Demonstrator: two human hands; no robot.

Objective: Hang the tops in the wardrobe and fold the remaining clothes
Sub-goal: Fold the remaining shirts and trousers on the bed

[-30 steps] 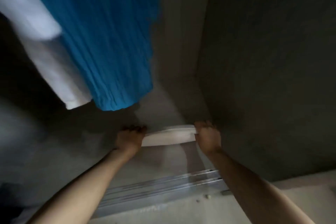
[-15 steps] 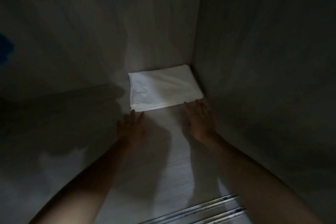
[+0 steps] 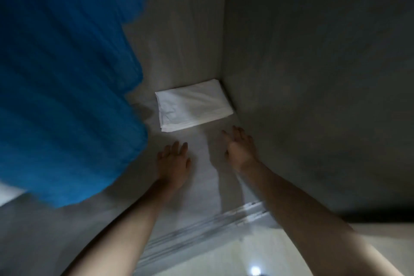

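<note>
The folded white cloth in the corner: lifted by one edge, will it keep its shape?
Probably not: the folded white cloth looks thin and soft, so likely light, and it would droop and unfold. Pushed flat, it should slide on the smooth wardrobe floor.

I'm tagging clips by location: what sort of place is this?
Most likely the inside of a wardrobe: a blue garment hangs at the left, a folded white cloth lies in its back corner, and a sliding-door track runs along the front edge.
</note>
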